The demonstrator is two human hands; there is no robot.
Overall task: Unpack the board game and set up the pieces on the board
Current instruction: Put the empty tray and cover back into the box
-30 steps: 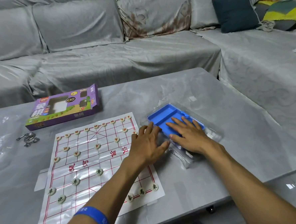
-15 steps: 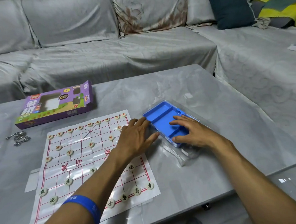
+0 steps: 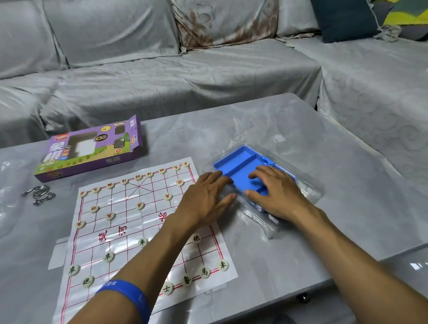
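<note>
Blue tray [image 3: 235, 164] lies diagonally, long axis running near-right to far-left.

A grey marble-look table [image 3: 293, 132] fills the lower view. At ten o'clock on it lies a cluster of metal ring puzzles [image 3: 38, 195]. Beyond, from nine to three o'clock, runs a grey covered sofa [image 3: 165, 77]. At one o'clock a dark cushion [image 3: 344, 11] leans on its back, a yellow-green blanket [image 3: 409, 14] just beside it.

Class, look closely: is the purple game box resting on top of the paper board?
No, the purple game box lies on the table beyond the paper board.
</note>
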